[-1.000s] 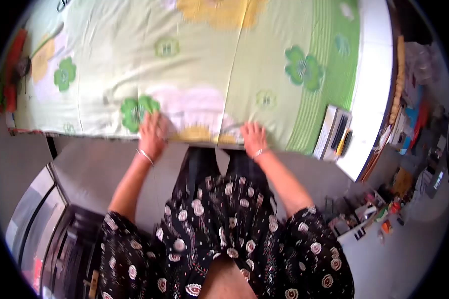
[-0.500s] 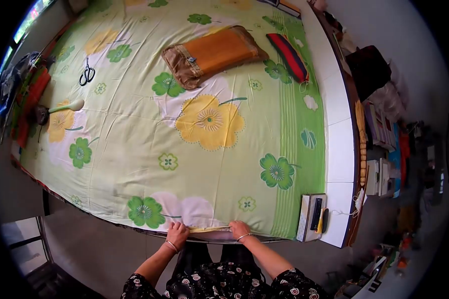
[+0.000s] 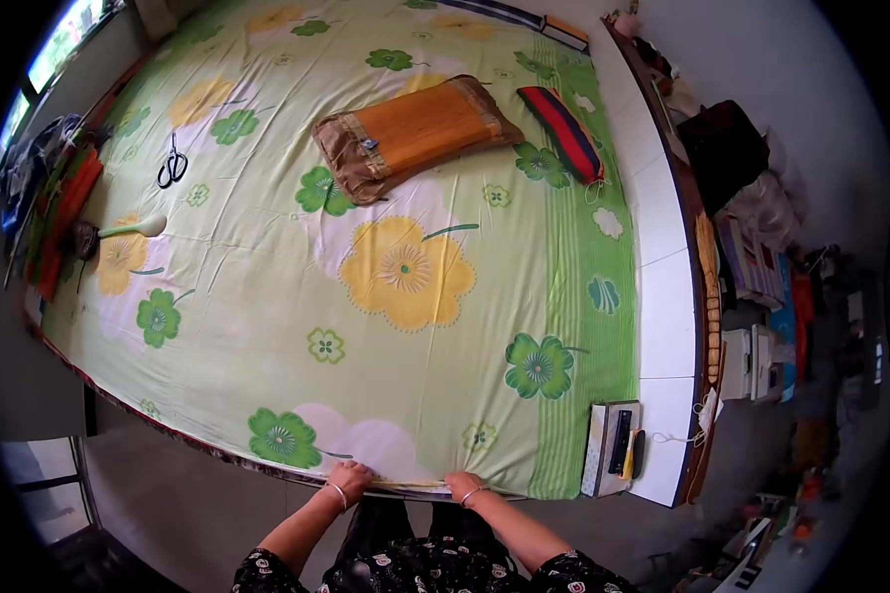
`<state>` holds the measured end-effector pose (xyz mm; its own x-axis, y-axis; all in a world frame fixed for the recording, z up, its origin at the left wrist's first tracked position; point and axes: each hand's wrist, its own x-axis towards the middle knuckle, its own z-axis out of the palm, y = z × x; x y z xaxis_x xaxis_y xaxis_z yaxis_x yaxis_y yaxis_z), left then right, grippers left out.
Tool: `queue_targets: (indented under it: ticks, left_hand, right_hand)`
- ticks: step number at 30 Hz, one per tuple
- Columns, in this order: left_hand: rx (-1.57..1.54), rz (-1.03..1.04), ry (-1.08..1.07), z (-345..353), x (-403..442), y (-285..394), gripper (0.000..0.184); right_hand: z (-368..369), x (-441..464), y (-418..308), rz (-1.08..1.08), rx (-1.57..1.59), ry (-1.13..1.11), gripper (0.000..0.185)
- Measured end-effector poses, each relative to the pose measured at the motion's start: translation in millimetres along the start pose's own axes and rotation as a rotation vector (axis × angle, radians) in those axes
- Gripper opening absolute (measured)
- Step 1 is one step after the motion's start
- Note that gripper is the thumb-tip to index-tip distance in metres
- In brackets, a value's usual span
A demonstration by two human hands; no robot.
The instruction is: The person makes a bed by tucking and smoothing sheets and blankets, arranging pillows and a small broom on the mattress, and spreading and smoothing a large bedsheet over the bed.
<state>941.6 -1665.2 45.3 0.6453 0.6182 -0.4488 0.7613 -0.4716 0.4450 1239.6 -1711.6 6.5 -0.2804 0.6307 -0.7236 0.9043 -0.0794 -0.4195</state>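
Observation:
A green floral bedsheet (image 3: pixel 267 267) covers the bed in front of me. At its near edge, my left hand (image 3: pixel 351 480) is closed on the sheet's hem, fingers curled over the mattress edge. My right hand (image 3: pixel 462 485) grips the same hem a little to the right. Between the two hands runs a thin strip of folded edge. Faint creases run across the sheet, several of them towards my right hand. Both wrists wear a bangle, and my fingertips are partly hidden in the cloth.
On the bed lie a brown and orange pillow (image 3: pixel 420 133), a red and dark striped pouch (image 3: pixel 562 133), scissors (image 3: pixel 172 164) and a pale-handled brush-like item (image 3: pixel 133 228). A box (image 3: pixel 611 450) with small items stands at the right corner, beside a white tiled ledge (image 3: pixel 667 316). Folded cloths (image 3: pixel 64 222) sit at left.
The view has tilted, so the bed and its things sit lower in the picture. Both hands stay at the hem; the folded strip between them looks narrower and flatter.

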Motion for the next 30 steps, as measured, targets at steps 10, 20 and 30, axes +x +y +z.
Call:
queue_targets:
  ticks: [10, 20, 30]
  left_hand:
    - [0.077, 0.021, -0.134, -6, -3, 8, 0.019]
    - [-0.026, -0.011, 0.028, -4, 13, 11, 0.012]
    - [-0.061, -0.209, 0.672, -118, 163, 25, 0.038]
  right_hand:
    - [11, -7, -6, 0.015, 0.016, 0.040, 0.009]
    - [45, -44, 20, -0.059, 0.030, -0.371, 0.030]
    - [-45, -34, 42, -0.032, 0.287, 0.075, 0.023]
